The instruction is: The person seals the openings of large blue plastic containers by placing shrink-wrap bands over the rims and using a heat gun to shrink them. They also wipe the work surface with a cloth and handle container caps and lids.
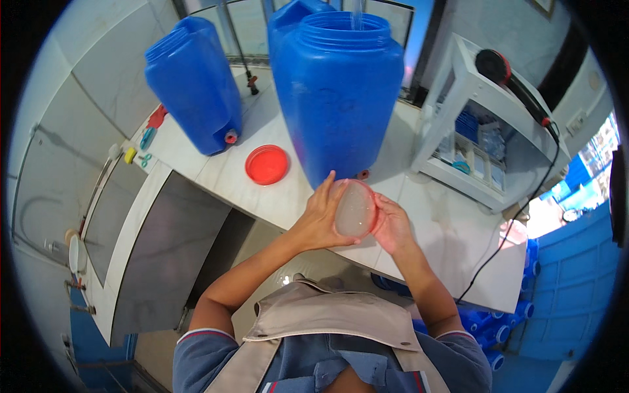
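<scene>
Both my hands hold a round screw cap with a red edge and a pale, wet-looking face turned up. My left hand grips its left side, thumb along the lower edge. My right hand has its fingers curled on the right edge. Just beyond stands a big blue water jug, its mouth uncapped, with a clear stream of water coming down into it. A red cap lies on the counter to the left of that jug.
A second blue jug with a small spigot stands at the back left of the white counter. At the right, a white cabinet carries a black corded tool, its cable trailing over the counter. Blue bottles lie below the counter.
</scene>
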`<action>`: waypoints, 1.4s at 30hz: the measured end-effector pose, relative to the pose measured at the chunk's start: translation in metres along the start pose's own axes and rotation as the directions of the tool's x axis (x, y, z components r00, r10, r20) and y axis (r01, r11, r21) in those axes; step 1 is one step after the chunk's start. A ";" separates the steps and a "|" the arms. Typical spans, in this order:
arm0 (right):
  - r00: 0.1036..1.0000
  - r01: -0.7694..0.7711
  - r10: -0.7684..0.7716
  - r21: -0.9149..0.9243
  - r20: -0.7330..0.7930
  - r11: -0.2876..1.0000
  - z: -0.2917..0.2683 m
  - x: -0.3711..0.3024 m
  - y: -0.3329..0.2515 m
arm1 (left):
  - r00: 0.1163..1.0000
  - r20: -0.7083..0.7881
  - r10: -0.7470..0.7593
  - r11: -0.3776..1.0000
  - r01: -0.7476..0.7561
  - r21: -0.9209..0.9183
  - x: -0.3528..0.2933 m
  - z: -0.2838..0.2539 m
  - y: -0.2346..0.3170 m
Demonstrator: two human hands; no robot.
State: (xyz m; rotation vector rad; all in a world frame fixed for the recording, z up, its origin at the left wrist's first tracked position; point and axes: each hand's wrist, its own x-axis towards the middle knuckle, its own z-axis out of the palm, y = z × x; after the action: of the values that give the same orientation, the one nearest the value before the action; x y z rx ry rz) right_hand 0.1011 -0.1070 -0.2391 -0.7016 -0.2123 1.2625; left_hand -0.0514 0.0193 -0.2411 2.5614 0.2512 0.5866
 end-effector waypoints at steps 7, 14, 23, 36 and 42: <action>0.939 -0.273 0.268 -0.009 0.214 0.962 0.078 0.056 0.072 | 0.877 -0.226 -0.424 0.897 0.371 -0.240 -0.088 -0.082 -0.034; 0.842 -0.279 0.427 -0.412 0.330 0.867 0.169 0.114 0.162 | 0.505 0.052 -0.862 0.163 0.372 -0.914 -0.188 -0.191 -0.092; 0.880 -0.088 0.396 -0.727 0.263 0.681 0.268 0.185 0.325 | 0.178 -0.419 -0.890 0.379 -0.221 -0.899 -0.395 -0.467 -0.343; 0.862 -0.147 0.482 -0.832 0.158 0.536 0.413 0.238 0.444 | -0.057 -0.340 -0.939 0.339 0.036 -0.940 -0.510 -0.632 -0.655; 0.859 -0.157 0.497 -0.859 0.126 0.488 0.427 0.255 0.474 | 0.475 -0.680 -0.559 0.374 0.876 0.305 -0.481 -0.567 -0.615</action>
State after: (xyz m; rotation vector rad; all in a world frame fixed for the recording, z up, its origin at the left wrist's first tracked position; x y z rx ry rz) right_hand -0.4151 0.3459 -0.2448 -1.3795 -1.1003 1.6681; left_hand -0.7761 0.6554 -0.2810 2.3618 2.0247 0.8188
